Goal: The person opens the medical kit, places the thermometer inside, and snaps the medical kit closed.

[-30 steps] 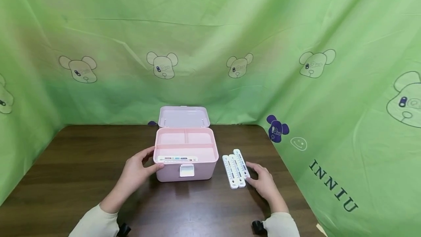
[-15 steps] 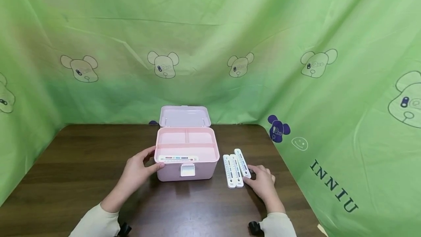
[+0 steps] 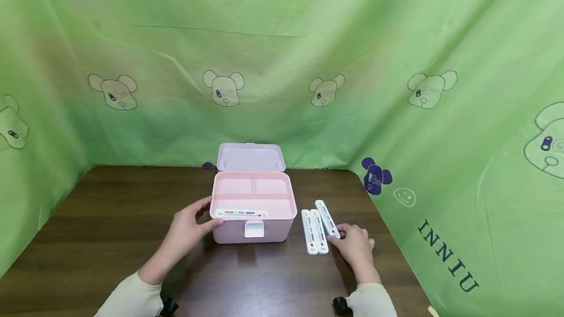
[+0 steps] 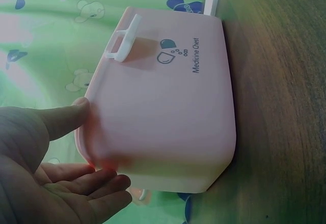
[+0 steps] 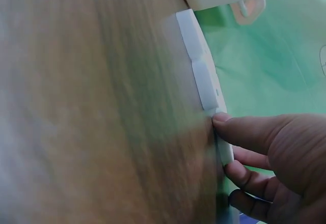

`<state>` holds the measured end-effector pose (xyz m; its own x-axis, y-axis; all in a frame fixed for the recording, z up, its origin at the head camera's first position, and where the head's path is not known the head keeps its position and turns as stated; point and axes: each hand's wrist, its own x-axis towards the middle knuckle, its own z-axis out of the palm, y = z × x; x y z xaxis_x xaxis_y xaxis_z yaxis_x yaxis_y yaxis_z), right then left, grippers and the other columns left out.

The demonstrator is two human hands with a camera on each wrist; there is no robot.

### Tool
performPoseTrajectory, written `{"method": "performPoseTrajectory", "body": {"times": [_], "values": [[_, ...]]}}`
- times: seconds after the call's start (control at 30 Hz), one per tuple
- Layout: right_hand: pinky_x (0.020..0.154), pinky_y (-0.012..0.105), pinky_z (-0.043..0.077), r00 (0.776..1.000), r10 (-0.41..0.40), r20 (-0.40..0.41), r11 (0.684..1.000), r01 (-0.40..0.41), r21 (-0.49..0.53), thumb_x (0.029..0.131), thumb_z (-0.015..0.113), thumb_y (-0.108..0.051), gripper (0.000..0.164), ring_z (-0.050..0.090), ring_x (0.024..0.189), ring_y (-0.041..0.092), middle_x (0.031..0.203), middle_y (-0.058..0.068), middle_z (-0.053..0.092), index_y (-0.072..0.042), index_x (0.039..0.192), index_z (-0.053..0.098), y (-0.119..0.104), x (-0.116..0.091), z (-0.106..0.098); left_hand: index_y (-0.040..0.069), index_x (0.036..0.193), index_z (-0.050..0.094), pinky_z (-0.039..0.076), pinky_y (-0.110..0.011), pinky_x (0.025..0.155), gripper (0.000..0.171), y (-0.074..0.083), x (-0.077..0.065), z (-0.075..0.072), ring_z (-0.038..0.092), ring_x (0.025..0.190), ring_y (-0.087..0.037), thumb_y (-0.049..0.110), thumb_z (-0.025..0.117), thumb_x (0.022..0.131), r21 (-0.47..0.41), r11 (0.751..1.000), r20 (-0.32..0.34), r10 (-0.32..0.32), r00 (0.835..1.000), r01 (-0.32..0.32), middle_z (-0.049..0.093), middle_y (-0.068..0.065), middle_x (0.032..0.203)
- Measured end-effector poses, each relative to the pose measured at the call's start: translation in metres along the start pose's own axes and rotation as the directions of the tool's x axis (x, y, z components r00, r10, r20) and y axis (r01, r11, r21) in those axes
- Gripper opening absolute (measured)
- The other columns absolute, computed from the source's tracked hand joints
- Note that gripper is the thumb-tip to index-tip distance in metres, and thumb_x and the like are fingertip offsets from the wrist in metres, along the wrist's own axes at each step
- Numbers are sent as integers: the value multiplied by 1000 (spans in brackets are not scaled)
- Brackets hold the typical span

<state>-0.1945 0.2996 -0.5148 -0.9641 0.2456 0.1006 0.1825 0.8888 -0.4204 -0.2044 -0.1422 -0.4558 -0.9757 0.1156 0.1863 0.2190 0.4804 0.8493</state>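
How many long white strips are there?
4. One strip lies in the front compartment of the pink box; on the table to its right lie a left strip, a middle strip and a slanted right strip. More could be hidden inside.

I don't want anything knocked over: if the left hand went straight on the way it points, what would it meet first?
The left hand would likely meet the pink box at once, at its near left corner, where they already appear to touch.
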Motion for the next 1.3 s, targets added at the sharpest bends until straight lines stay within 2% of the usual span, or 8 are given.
{"method": "performPoseTrajectory", "body": {"times": [0.23, 0.53, 0.8, 0.97, 1.07, 1.2, 1.3], "values": [[83, 59, 37, 999, 44, 27, 998, -45, 43, 80, 83, -30, 37, 61, 99, 43, 94, 8, 76, -7, 108, 77, -5, 5, -9, 0, 143, 58, 51, -48, 108, 68, 2, 0, -1, 63, 126, -32, 24, 86, 85, 1, 1000, 0, 2, 1000, -2, 68, -16, 133], [84, 58, 38, 989, 126, 77, 980, -136, 144, 79, 79, -23, 37, 64, 96, 37, 97, 9, 76, -6, 111, 75, 3, 9, -14, 0, 143, 57, 50, -49, 109, 68, 5, -1, -1, 63, 125, -31, 22, 86, 85, -4, 1000, 8, -4, 1000, 4, 68, -16, 131], [88, 61, 36, 991, 125, 44, 972, -131, 193, 81, 73, -20, 39, 59, 105, 43, 104, 14, 74, -6, 117, 73, 11, 19, -19, 1, 144, 56, 50, -48, 109, 70, 4, 0, -1, 62, 127, -32, 24, 86, 85, -2, 1000, 8, -23, 1000, 23, 66, -16, 135], [90, 61, 36, 994, 102, 29, 969, -106, 223, 83, 72, -19, 39, 59, 107, 42, 108, 15, 73, -6, 121, 72, 15, 26, -22, 0, 143, 57, 51, -48, 109, 69, 4, 0, -1, 62, 127, -32, 23, 86, 85, -1, 1000, 5, -16, 1000, 16, 67, -16, 133], [86, 51, 41, 998, 68, 12, 965, -69, 252, 84, 72, -16, 39, 61, 100, 35, 108, 15, 73, -5, 122, 72, 15, 34, -25, 0, 143, 57, 51, -48, 109, 69, 4, -1, -1, 62, 126, -32, 23, 86, 85, -2, 1000, 2, -13, 1000, 13, 67, -17, 133], [76, 34, 42, 1000, 20, -2, 957, -19, 291, 85, 72, -10, 39, 60, 89, 24, 106, 15, 72, -1, 123, 71, 11, 45, -34, 0, 143, 57, 51, -49, 108, 69, 3, -1, 0, 63, 126, -32, 23, 86, 85, 3, 1000, -2, -16, 1000, 16, 67, -17, 133], [74, 29, 45, 1000, -27, -14, 949, 30, 315, 85, 70, -5, 39, 58, 86, 21, 106, 18, 70, 3, 123, 69, 5, 53, -42, 1, 143, 57, 51, -49, 108, 69, 2, -1, -1, 63, 125, -32, 24, 86, 85, 3, 1000, -3, -10, 1000, 10, 68, -16, 132]]}}
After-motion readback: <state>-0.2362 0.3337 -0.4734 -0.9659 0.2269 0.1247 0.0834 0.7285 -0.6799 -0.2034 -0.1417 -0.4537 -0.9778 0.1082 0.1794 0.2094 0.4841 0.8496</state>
